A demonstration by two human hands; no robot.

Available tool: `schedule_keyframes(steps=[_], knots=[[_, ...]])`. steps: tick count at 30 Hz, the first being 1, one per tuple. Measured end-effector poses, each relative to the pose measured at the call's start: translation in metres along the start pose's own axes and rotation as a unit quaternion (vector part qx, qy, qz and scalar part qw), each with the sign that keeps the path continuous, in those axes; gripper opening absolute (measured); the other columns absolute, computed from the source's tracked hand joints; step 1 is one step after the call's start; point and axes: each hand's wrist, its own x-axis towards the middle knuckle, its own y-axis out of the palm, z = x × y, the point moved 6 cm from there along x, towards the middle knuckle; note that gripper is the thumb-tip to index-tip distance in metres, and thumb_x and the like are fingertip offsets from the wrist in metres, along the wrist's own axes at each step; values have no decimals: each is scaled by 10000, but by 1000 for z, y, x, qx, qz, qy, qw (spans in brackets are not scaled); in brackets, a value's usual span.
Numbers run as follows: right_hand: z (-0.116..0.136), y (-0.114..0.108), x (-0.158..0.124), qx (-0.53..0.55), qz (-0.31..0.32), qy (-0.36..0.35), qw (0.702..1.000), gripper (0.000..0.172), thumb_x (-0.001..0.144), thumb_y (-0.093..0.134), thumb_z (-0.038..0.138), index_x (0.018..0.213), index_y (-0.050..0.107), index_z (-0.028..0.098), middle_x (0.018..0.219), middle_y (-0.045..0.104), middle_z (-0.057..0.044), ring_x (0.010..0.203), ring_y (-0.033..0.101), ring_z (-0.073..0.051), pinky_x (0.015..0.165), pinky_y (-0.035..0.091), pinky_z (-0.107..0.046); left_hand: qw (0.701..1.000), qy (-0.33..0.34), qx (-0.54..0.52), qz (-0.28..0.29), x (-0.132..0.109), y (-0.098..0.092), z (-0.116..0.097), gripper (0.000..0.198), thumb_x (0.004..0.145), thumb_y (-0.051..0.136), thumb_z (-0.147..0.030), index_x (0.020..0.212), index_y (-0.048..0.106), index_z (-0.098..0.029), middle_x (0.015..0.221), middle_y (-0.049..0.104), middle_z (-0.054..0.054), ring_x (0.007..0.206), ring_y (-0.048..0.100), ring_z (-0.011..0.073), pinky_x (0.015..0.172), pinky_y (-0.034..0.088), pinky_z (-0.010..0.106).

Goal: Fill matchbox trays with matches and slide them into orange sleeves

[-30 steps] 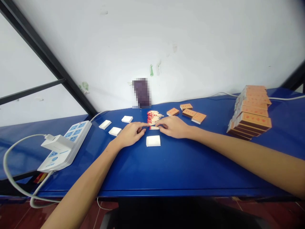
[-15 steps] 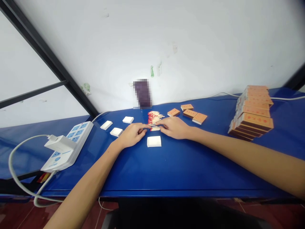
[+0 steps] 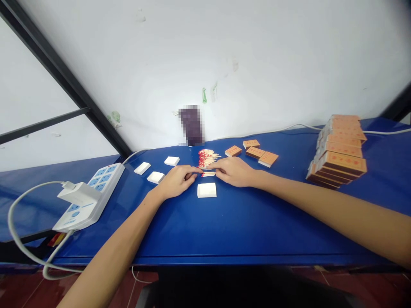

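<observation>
Now the left hand (image 3: pixel 177 182) and right hand (image 3: pixel 236 172) bracket a few matches (image 3: pixel 209 174) — pinched or merely touched, I can't tell — just drawn from the pile (image 3: pixel 207 158) toward the bench (image 3: pixel 250 231)'s front edge, making a separate group behind a white box (image 3: pixel 207 190).

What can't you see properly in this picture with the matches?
All in the head view:
- How many matchsticks there are: they overlap and look too small to count.
- What the dark thing by the wall is: pixelation hides it.
- Some fingers of the left hand and right hand: each hand's own back covers them.
- Words on the loose matchboxes: too small to read.
- The left forearm's lower end: cut off by the bottom edge.
</observation>
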Motion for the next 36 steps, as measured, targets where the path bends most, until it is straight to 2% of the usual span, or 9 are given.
schedule_keyframes(steps=[6,11,15,18,25,31,36], knots=[[-2,3,1,0,9,9,1000,439,905,456,170,1274,670,272,1182,727,-36,1008,667,-212,788,457,-298,1000,0,-10,-4,-1,0,0,331,961,457,-253,1206,677,-225,723,579,0,605,470,129,623,362,264],[-6,5,1,10,2,16,1000,415,889,472,168,1226,698,252,1081,754,-30,922,671,-197,739,445,-284,999,-21,-14,-22,-2,-1,0,377,945,485,-261,1310,557,-201,627,472,-52,570,446,126,599,334,250],[-6,4,1,31,-9,14,999,365,881,484,157,1134,737,226,978,764,-26,833,662,-173,734,449,-277,999,-30,-3,-22,-2,-1,1,376,939,496,-262,1306,543,-194,637,492,-54,575,462,128,602,330,254],[-4,2,0,40,-14,12,999,351,879,485,156,1107,746,212,975,764,-32,860,664,-177,750,451,-277,999,-32,-1,-18,-2,0,2,370,940,498,-260,1300,555,-196,634,507,-52,568,465,126,606,331,260],[-2,-3,-1,35,-15,48,998,407,892,475,173,1227,695,240,973,761,-33,794,648,-165,676,416,-263,1000,-27,-6,-13,-2,0,4,357,947,492,-267,1288,582,-208,635,529,-48,560,461,120,600,334,256],[-1,-3,0,27,-9,39,999,395,892,467,170,1203,704,227,989,760,-40,832,654,-180,724,423,-283,999,-27,8,-15,-2,1,2,395,957,489,-291,1339,566,-226,631,552,-41,569,494,132,603,343,256],[-4,1,1,22,-10,28,999,400,901,463,182,1227,690,230,1069,752,-44,907,662,-194,765,438,-291,997,-45,32,-55,5,-2,0,324,982,468,-358,1225,647,-241,647,611,-18,621,569,157,615,354,263]])
